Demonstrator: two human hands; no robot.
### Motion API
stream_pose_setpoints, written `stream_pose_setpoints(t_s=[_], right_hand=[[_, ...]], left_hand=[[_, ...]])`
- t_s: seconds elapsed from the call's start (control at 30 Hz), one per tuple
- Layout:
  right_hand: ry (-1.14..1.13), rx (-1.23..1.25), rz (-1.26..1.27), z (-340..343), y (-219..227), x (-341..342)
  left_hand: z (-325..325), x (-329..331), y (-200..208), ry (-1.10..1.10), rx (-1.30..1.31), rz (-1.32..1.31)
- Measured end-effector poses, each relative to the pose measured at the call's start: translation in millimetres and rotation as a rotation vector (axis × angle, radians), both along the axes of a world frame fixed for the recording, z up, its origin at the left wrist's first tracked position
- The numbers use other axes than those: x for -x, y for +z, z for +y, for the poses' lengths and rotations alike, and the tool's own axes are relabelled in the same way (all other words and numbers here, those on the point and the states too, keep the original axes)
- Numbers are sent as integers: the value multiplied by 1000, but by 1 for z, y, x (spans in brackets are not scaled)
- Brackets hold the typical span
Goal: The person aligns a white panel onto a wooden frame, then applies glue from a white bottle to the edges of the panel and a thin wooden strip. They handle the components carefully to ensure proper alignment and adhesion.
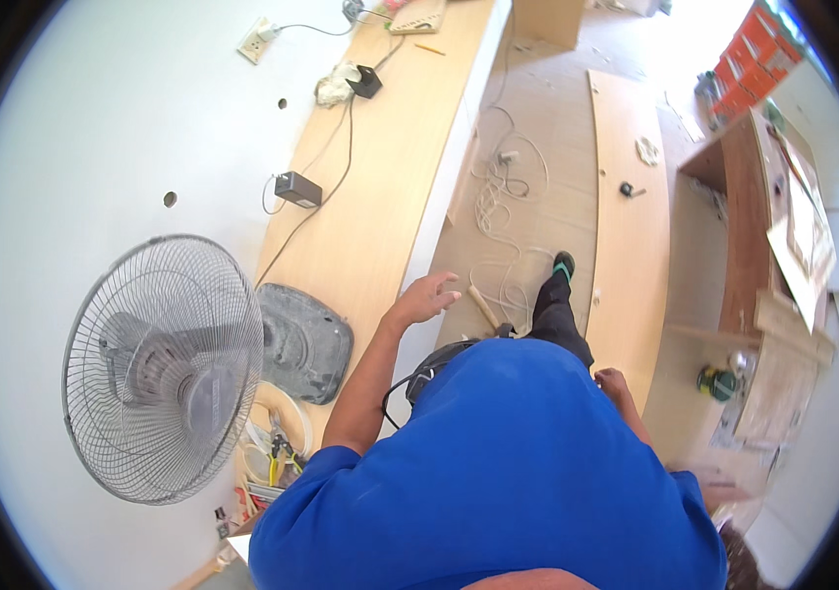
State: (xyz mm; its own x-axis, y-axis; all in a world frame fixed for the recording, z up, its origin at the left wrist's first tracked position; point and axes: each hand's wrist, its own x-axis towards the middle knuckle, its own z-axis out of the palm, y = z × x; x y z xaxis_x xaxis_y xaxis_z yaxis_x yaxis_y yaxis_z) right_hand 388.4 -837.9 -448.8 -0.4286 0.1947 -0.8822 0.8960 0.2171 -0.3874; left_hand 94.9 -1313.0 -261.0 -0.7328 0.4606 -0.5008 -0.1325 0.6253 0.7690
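My left hand [427, 298] hangs in the air by the front edge of the long wooden counter [390, 177], its fingers loosely bent and apart, with nothing in it. Low at my right side, my right hand [612, 383] has its fingers curled, close to a long wooden board [631, 236]; my blue shirt partly covers it, and whatever it may hold is hidden. At my waist is a black bag [434, 362] with a dark cord. A wooden handle [484, 307] sticks out ahead of it. One foot [564, 264], in a dark sandal with a teal strap, is forward.
A grey fan [169, 369] stands at left, beside pliers with yellow grips [278, 462] and a pale coil [293, 418]. A black box with cord [298, 189] lies on the counter. White cable [488, 211] tangles on the floor. A wooden cabinet [742, 236] and green power tool [717, 383] are right.
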Motion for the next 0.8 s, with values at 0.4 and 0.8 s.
stream_pose_setpoints(t_s=[0.4,0.8], right_hand=[[-319,22,317,192,24,260],[-505,70,54,290,-17,269]], left_hand=[[132,210,70,569,-383,143],[237,384,84,635,-232,188]])
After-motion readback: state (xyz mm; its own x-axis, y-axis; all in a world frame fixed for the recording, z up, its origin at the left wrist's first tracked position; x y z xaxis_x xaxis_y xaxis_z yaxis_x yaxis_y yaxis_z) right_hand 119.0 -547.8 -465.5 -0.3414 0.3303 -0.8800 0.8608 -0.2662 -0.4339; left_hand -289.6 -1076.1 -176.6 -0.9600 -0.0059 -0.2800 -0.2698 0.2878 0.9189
